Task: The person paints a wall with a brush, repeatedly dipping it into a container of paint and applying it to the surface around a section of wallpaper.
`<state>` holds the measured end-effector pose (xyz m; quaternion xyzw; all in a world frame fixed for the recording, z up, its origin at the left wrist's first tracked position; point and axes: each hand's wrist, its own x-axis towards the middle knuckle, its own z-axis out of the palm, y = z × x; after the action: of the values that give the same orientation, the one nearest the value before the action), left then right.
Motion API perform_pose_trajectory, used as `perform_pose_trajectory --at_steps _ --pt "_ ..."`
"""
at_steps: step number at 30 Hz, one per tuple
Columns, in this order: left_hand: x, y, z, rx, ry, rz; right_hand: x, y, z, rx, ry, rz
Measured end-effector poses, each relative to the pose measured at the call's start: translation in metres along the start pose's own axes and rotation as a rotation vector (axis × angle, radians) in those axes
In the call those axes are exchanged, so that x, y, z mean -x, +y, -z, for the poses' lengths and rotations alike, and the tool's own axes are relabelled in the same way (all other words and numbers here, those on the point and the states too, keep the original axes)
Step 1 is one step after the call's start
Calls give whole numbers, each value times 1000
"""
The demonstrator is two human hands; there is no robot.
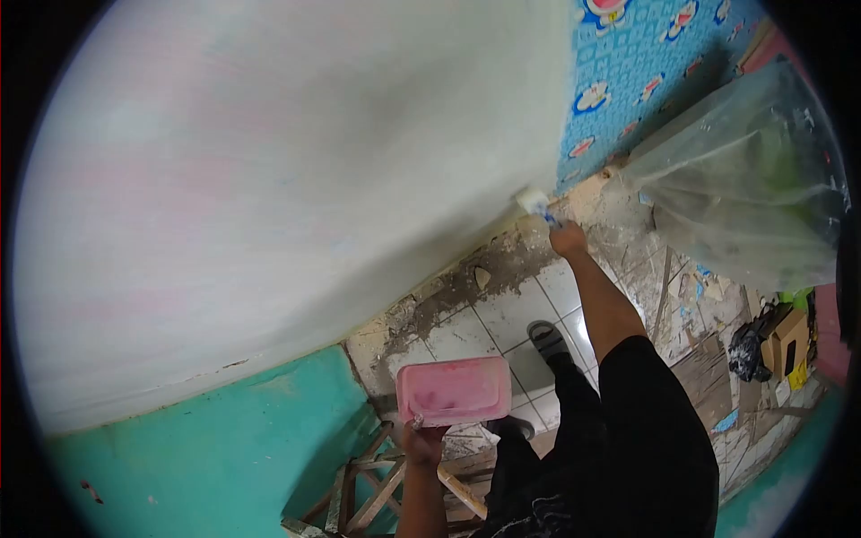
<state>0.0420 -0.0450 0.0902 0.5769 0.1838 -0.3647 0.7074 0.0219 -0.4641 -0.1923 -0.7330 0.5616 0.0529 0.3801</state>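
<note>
My right hand (568,238) is closed around the blue handle of a paintbrush (533,200). Its pale head is at the bottom of the white wall (296,170), close to the edge of blue patterned wallpaper (619,85); whether the bristles touch the wall is hard to tell. Lower down, my left hand (423,441) grips the near edge of a pink rectangular plastic tub (454,391), held out over the floor. Pinkish residue coats the inside of the tub.
A large clear plastic sheet (744,179) hangs at the right. Debris and dirt lie on the white floor tiles (504,316). A wooden frame (368,484) stands beside the green wall (215,448). At the far right are a cardboard box (787,342) and a black bag (748,351).
</note>
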Motion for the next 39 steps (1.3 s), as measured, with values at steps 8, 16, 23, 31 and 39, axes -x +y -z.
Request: perform_pose_trajectory --at_steps 8,16,23,31,39 --pt "28 31 -3 7 -10 -120 78 -114 166 28 85 177" --pt "45 50 5 -2 -66 -161 174 -164 319 -218 234 539" --pt "40 41 6 47 -56 -124 173 -161 276 -463 343 592" --pt "4 2 23 7 -5 -25 45 -76 22 -265 148 318" --pt "6 7 7 58 -37 -37 38 -38 -37 13 -40 53"
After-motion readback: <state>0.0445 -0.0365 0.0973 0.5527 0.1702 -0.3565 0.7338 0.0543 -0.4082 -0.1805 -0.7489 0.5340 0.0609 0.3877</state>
